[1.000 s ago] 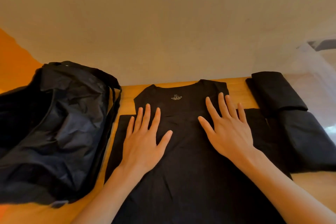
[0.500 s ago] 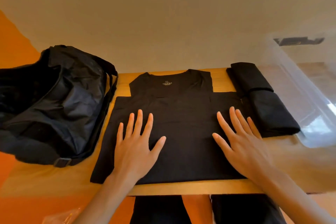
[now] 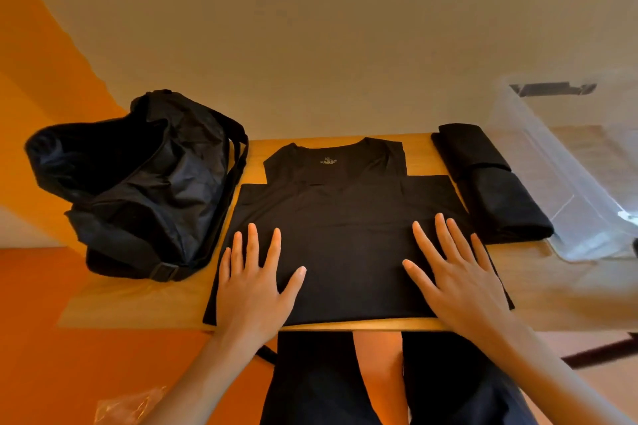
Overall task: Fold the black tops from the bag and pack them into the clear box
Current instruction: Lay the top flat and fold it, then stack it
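Head view: top (image 3: 345, 245) mid-fold on table (image 3: 138, 307), being pressed flat.
Left hand (image 3: 252, 290) and right hand (image 3: 459, 283) lie flat on it, fingers spread, gripping nothing. Sweep creases outward evenly and keep edges square before folding again.

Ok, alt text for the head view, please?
The left hand and right hand lie flat on a black top spread on a wooden table. A black bag sits to its left, folded tops and a clear box to its right.
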A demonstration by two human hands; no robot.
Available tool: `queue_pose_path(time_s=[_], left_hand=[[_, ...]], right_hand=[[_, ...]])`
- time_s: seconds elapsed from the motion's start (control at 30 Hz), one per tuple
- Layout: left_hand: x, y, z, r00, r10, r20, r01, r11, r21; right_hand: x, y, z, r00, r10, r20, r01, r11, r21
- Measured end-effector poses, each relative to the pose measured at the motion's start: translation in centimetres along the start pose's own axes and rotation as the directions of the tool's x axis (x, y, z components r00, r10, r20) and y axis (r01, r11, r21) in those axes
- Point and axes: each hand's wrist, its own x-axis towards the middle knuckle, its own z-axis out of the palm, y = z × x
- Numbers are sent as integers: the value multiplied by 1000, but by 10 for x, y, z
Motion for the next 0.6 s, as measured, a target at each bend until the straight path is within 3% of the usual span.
queue_pose_path(time_s=[0.07, 0.13, 0.23, 0.37, 0.47, 0.6], left_hand=[[0, 7, -8, 999, -25, 20, 26, 999, -26], [15, 17, -22, 1000, -30, 3, 30, 997, -74], [62, 40, -36, 981, 135, -136, -152, 981, -123], [139, 72, -37, 931, 359, -67, -365, 919, -150], [193, 95, -37, 846, 533, -12, -528, 834, -158], [253, 107, -31, 724, 683, 95, -680, 730, -66]], right_hand=[[4, -5, -12, 999, 6, 49, -6, 1000, 6], [27, -16, -27, 1000, -8, 3, 8, 998, 54], [95, -31, -40, 997, -35, -73, 45, 989, 141], [172, -39, -43, 1000, -9, -8, 10, 992, 126], [164, -48, -30, 1000, 2, -20, -1, 999, 45], [131, -50, -12, 1000, 0, -29, 3, 994, 105]])
